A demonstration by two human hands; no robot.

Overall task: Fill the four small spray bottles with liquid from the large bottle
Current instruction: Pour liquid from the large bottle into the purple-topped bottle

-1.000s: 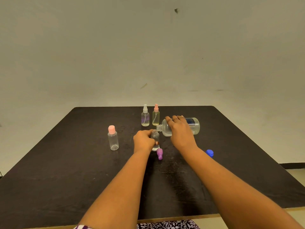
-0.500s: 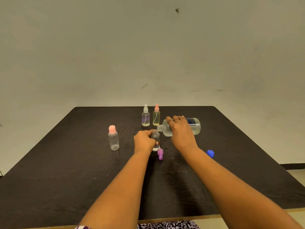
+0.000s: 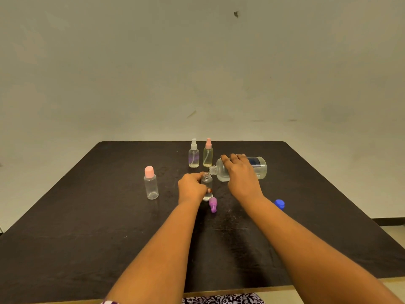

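Head view: large bottle [image 3: 258, 166] is held tipped on its side by the right hand [image 3: 241, 174], grip clamped round it, its mouth over the open small bottle [image 3: 207, 185]. That bottle is steadied upright at desk [image 3: 87, 216] centre by the left hand [image 3: 191, 188], grip closed on it. Purple sprayer [image 3: 213, 204] is seen at its 6 o'clock; blue cap [image 3: 279, 204] at 4 o'clock.

Black table [image 3: 87, 227], matte top, rounded far corners, pale wood edge along the near side. Behind it a plain off-white wall [image 3: 131, 62], scuffed, with one small dark mark [image 3: 236, 14] high up. Dark skirting [image 3: 388, 221] and pale floor [image 3: 396, 232] at right. Light dim, even.
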